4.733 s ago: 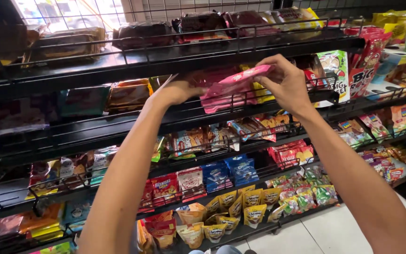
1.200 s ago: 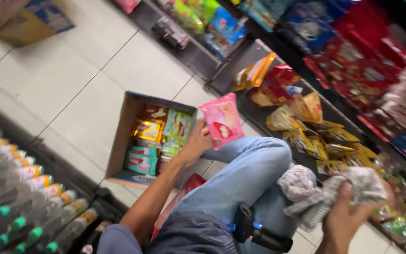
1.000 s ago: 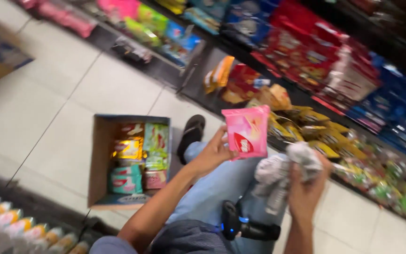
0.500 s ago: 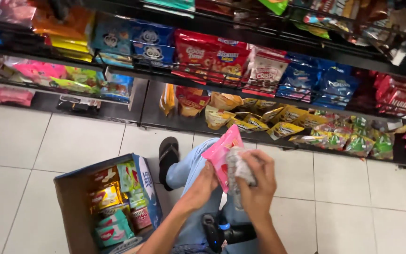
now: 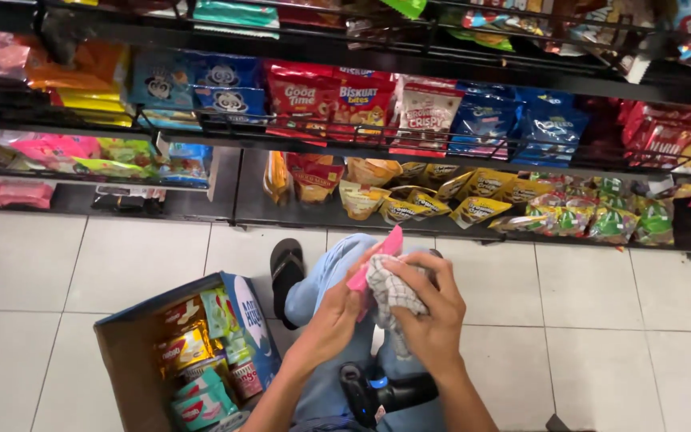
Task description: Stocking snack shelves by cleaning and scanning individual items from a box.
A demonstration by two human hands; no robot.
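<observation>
My left hand (image 5: 336, 314) grips a pink snack packet (image 5: 379, 254) edge-on above my bent knee. My right hand (image 5: 433, 314) is closed on a checked grey-white cloth (image 5: 391, 293) and presses it against the packet's side. Both hands meet over my blue-jeaned leg (image 5: 320, 280). A black sandal (image 5: 285, 272) shows on my foot just left of the knee.
An open cardboard box (image 5: 125, 364) of assorted snack packs stands on the tiled floor at lower left. Black wire shelves (image 5: 409, 140) full of snack bags run across the top, with yellow pouches (image 5: 409, 204) on the lowest tier. A black device (image 5: 377, 394) is clipped at my waist.
The view has swung from the floor and box up to the low shelves. My right hand brought the cloth from my side onto the pink packet, which my left hand turned edge-on.
</observation>
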